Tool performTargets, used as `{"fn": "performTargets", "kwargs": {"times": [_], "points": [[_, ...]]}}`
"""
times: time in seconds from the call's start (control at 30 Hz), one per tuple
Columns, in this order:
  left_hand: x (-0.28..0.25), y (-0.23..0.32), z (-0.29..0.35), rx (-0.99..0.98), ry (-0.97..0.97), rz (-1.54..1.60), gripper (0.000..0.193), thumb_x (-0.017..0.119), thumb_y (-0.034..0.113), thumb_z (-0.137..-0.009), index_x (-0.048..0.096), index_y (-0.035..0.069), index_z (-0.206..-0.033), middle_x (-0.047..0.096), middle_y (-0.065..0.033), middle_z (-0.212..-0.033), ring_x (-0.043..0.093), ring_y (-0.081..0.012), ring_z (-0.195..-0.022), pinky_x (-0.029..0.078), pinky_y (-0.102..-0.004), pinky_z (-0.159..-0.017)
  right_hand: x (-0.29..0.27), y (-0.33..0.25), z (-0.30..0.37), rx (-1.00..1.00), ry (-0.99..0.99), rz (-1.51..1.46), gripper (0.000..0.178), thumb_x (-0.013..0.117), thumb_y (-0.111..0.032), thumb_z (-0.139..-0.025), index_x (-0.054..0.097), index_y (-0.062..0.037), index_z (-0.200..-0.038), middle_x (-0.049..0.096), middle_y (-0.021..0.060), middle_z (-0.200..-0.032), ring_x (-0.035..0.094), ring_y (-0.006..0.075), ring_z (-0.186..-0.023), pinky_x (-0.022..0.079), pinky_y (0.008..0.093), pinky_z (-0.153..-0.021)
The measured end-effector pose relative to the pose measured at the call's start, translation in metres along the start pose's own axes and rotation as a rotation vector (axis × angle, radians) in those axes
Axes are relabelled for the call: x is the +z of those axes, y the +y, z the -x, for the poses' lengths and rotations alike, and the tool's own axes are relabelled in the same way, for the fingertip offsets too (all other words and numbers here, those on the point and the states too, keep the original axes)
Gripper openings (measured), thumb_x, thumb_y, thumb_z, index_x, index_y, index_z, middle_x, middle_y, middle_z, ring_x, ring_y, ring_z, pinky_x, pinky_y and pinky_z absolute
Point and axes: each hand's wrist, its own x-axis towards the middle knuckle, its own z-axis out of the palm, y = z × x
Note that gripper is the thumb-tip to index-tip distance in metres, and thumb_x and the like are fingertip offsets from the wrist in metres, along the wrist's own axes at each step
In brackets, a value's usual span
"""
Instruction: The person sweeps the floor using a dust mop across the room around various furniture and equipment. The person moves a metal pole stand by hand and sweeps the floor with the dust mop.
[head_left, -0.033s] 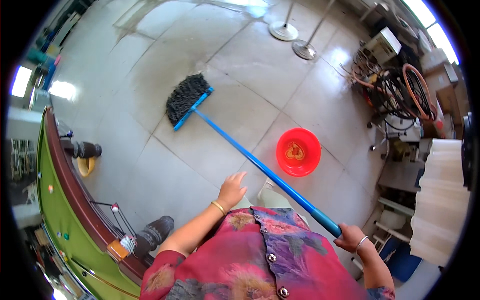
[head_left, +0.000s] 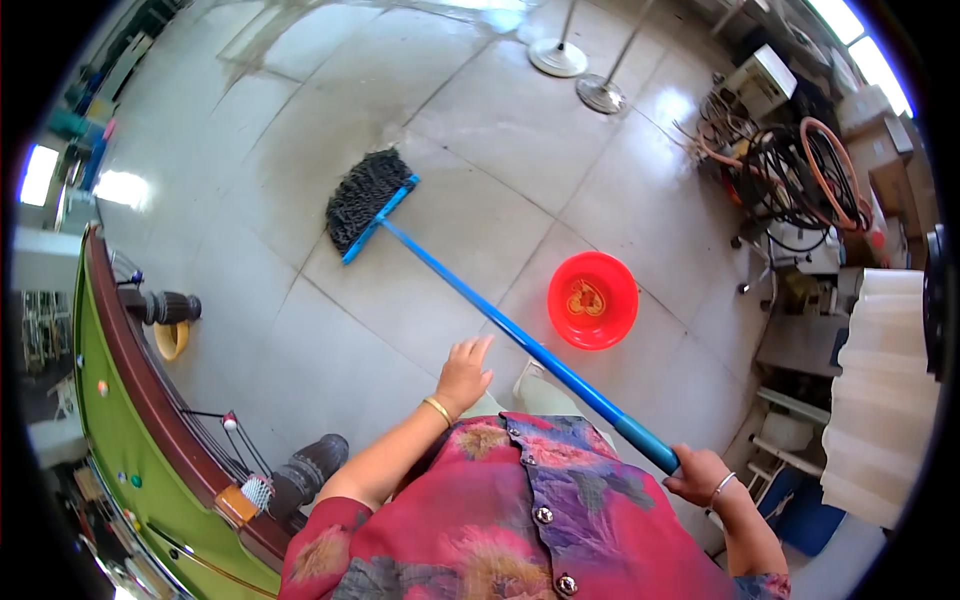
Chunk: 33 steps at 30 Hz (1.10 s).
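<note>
A mop [head_left: 480,296] with a blue handle and a dark grey shaggy head [head_left: 368,198] stretches diagonally across the view. Its head lies on the tiled floor ahead and to the left. My right hand [head_left: 700,476], with a silver bracelet at the wrist, is wrapped round the teal grip at the handle's near end. My left hand [head_left: 465,377], wearing a gold bangle, hangs in front of my body to the left of the handle. It holds nothing, its fingers are stretched out, and it does not touch the mop. A red plastic basin [head_left: 595,335] with a yellow pattern inside stands right of the handle.
On the left is a green pool table [head_left: 105,430] with dark legs and several balls. Two round-based stands [head_left: 558,58] are far ahead. Coiled hoses and cables [head_left: 800,185] crowd the right, beside a pale draped cloth [head_left: 880,390]. The floor looks wet at far left.
The whole scene has shifted very slightly leftward in the view. My right hand keeps its hold on the mop, and the left hand remains off it.
</note>
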Motion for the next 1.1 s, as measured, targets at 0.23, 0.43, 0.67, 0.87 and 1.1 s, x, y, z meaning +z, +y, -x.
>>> {"fn": "performTargets", "kwargs": {"times": [0.23, 0.43, 0.67, 0.87, 1.1], "points": [[0.04, 0.011, -0.074, 0.146, -0.107, -0.297, 0.048, 0.064, 0.009, -0.053, 0.047, 0.01, -0.098, 0.041, -0.0106, -0.102, 0.035, -0.0304, -0.099, 0.033, -0.0377, -0.082, -0.026, 0.009, 0.011, -0.14, 0.021, -0.036, 0.024, 0.042, -0.01, -0.074, 0.037, -0.0048, -0.097, 0.052, 0.0159, -0.075, 0.053, 0.0305, -0.062, 0.043, 0.0366, -0.052], [0.06, -0.018, -0.124, 0.273, -0.246, -0.301, 0.033, 0.062, 0.009, -0.054, 0.051, 0.011, -0.085, 0.048, -0.0065, -0.087, 0.042, -0.026, -0.089, 0.036, -0.037, -0.073, -0.058, 0.013, 0.017, -0.136, 0.165, 0.106, 0.035, 0.044, -0.01, -0.071, 0.038, -0.0065, -0.105, 0.05, 0.0094, -0.068, 0.053, 0.0229, -0.057, 0.041, 0.0327, -0.047], [0.04, -0.017, -0.174, 0.452, -0.655, -0.283, 0.007, 0.055, 0.021, -0.059, 0.055, 0.014, -0.056, 0.055, -0.0077, -0.06, 0.052, -0.0266, -0.062, 0.041, -0.0356, -0.061, -0.072, -0.002, 0.03, 0.012, 0.461, 0.069, 0.034, 0.058, -0.016, -0.061, 0.047, -0.0127, -0.093, 0.043, 0.004, -0.057, 0.049, 0.0199, -0.053, 0.036, 0.0326, -0.046], [0.013, 0.056, -0.187, 0.514, -0.861, -0.402, 0.012, 0.052, 0.023, -0.059, 0.054, 0.012, -0.058, 0.054, -0.01, -0.059, 0.054, -0.028, -0.06, 0.043, -0.0363, -0.053, -0.061, 0.047, 0.055, 0.273, 0.696, -0.255, 0.012, 0.056, -0.019, -0.063, 0.054, -0.0085, -0.069, 0.049, 0.007, -0.053, 0.05, 0.0233, -0.049, 0.038, 0.0307, -0.047], [-0.003, 0.164, -0.201, 0.648, -0.879, -0.405, 0.017, 0.055, 0.028, -0.058, 0.053, 0.012, -0.061, 0.053, -0.0108, -0.055, 0.053, -0.0286, -0.056, 0.041, -0.0373, -0.05, -0.012, 0.112, 0.104, 0.431, 0.85, -0.579, 0.007, 0.048, -0.009, -0.065, 0.052, -0.0032, -0.066, 0.047, 0.0105, -0.049, 0.047, 0.0239, -0.043, 0.036, 0.0285, -0.044]]}}
